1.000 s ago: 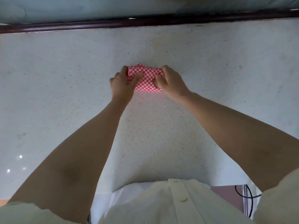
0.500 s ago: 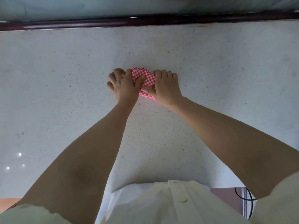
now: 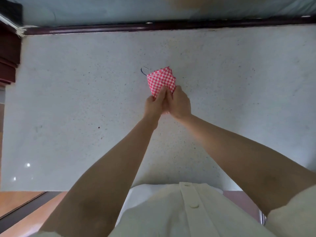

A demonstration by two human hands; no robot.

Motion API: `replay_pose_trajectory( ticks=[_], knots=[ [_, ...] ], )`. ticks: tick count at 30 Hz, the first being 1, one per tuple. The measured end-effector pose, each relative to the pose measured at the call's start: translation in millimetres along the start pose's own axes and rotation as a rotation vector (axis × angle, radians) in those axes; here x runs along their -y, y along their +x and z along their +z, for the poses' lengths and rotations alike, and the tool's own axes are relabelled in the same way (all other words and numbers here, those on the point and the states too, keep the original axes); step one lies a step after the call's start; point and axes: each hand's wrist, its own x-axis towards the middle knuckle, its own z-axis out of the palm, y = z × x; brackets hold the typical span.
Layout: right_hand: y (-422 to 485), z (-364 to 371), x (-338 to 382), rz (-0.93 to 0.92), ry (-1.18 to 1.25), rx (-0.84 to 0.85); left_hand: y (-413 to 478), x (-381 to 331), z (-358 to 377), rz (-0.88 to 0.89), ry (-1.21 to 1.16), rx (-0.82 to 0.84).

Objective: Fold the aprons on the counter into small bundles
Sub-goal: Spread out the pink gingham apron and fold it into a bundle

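Observation:
A red-and-white checked apron (image 3: 161,79), folded into a small square bundle, is at the middle of the pale speckled counter (image 3: 85,108). A thin dark thread loop (image 3: 143,71) sticks out at its far left corner. My left hand (image 3: 153,104) and my right hand (image 3: 179,104) are pressed side by side at the bundle's near edge, each pinching it with thumb and fingers. The near part of the bundle is hidden behind my fingers.
A dark wooden rail (image 3: 153,27) runs along the counter's far edge, with a pale wall behind it. Dark red furniture (image 3: 8,53) stands at the far left. The counter's near edge lies just in front of my white shirt (image 3: 188,211).
My hands slid from the top and sides of the bundle back to its near edge and came together. The bundle now shows more and looks lifted at the near side.

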Motion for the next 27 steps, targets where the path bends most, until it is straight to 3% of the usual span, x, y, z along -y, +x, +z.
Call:
replay_pose_trajectory(
  ticks=[4,8,11,15,17,21,27],
  knots=[
    [-31.1,-9.8,1.1,-0.058,0.153,-0.047,-22.4,-8.9,4.8,0.060,-0.110,-0.007],
    [-52.1,-30.0,-6.3,-0.066,0.385,0.127,-39.6,-9.3,-5.3,0.143,0.033,0.035],
    [-59.9,-45.9,-23.6,-0.008,0.438,0.288,-53.2,-3.9,-13.6,0.292,0.314,0.042],
    [-55.0,-72.4,-40.3,0.050,0.530,0.101,-59.8,9.7,-28.4,0.424,0.748,-0.021],
    [-57.2,-88.2,-37.8,-0.015,0.597,0.131,-62.8,17.6,-34.3,0.454,0.931,0.006],
    [-66.5,-100.1,-26.6,-0.119,0.458,0.291,-71.8,26.9,-35.7,0.486,1.038,0.076],
    [-67.3,-109.8,-21.2,0.147,0.629,0.480,-83.6,34.9,-39.2,0.433,1.085,0.172]
  ],
)
